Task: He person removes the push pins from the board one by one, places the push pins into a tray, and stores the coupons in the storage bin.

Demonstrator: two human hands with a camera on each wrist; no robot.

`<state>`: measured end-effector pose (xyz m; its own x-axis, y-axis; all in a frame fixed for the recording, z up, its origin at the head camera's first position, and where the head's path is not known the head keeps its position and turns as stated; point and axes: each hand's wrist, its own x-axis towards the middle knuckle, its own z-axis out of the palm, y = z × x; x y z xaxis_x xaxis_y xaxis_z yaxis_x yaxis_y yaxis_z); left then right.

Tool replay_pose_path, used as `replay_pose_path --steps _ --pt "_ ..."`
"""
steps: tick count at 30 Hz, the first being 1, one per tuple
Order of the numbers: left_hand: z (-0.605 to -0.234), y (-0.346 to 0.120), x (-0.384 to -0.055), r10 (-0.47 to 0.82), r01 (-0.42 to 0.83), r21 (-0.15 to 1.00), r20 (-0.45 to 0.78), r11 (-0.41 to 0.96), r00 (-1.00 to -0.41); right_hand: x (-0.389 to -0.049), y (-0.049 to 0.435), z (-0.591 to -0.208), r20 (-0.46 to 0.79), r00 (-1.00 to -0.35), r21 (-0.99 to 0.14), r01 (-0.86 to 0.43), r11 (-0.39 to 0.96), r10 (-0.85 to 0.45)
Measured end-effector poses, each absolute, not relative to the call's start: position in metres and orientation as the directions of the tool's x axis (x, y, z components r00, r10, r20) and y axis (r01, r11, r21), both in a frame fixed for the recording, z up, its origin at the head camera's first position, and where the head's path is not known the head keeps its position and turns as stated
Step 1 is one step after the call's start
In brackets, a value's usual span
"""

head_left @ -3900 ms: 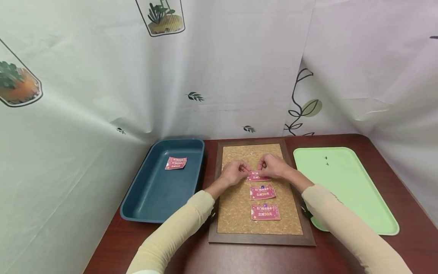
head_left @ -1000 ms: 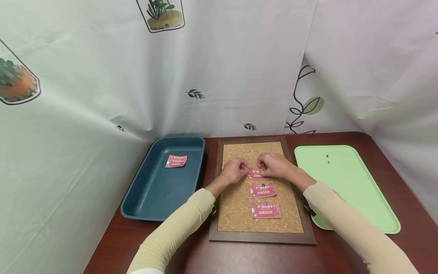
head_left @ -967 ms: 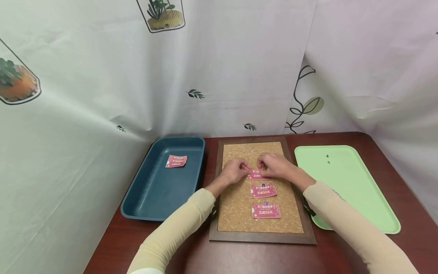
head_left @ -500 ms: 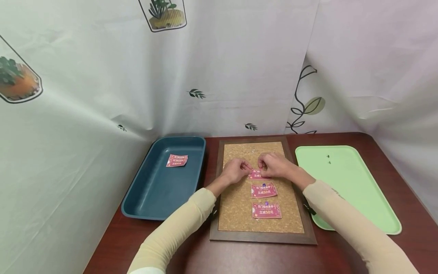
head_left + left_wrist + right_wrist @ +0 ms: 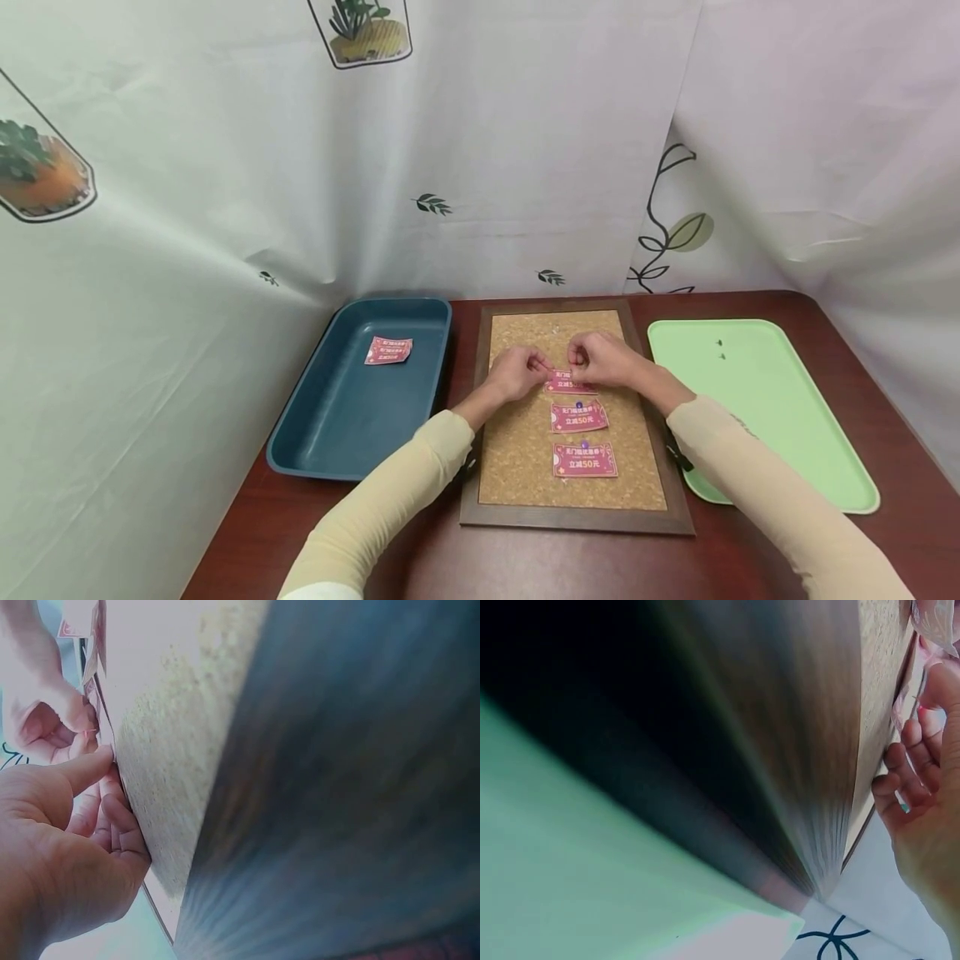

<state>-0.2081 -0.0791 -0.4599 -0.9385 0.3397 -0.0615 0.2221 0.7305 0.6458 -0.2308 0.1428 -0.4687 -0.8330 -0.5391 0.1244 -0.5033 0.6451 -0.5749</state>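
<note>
On the framed corkboard [image 5: 498, 467], a pink printed coupon [image 5: 561, 387] lies under both hands, its upper part partly covered by fingers. My left hand [image 5: 516, 373] pinches its upper left corner; in the left wrist view that thumb [image 5: 97, 763] sits right at the paper's edge. At the coupon's top, my right hand [image 5: 602, 358] pinches a small reddish push pin [image 5: 90, 731] between thumb and fingertips. Nearer the front, a second coupon [image 5: 585, 419] and a third coupon [image 5: 588, 468] are fixed flat, each with a blue-purple push pin at its upper edge.
Left of the board stands a deep blue tray [image 5: 330, 450] with overlapping coupons [image 5: 388, 351] inside. A light green tray [image 5: 780, 417] lies to the right, bearing a couple of tiny dark pieces [image 5: 720, 348]. A patterned white curtain [image 5: 510, 150] hangs behind the table.
Both hands stay at the same coupon throughout. The right hand's fingers have lifted slightly, showing a little of the reddish pin; the view has shifted a bit. Trays and other coupons are unchanged.
</note>
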Motion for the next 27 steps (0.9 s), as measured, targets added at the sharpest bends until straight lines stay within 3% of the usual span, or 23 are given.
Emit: replay_pose_path --steps 9,18,27 --pt "-0.456 -0.078 -0.207 0.33 0.218 0.632 -0.064 0.744 -0.942 -0.231 0.151 -0.467 0.101 -0.872 -0.704 -0.403 0.585 -0.479" --pt "-0.44 -0.079 -0.203 0.308 0.171 0.661 -0.096 0.731 -0.946 -0.225 0.159 -0.458 0.124 -0.892 -0.716 -0.384 0.582 -0.435" --pt "-0.408 -0.1 -0.205 0.281 0.192 0.633 -0.042 0.75 -0.959 -0.213 0.179 -0.45 0.18 -0.891 -0.713 -0.41 0.569 -0.416"
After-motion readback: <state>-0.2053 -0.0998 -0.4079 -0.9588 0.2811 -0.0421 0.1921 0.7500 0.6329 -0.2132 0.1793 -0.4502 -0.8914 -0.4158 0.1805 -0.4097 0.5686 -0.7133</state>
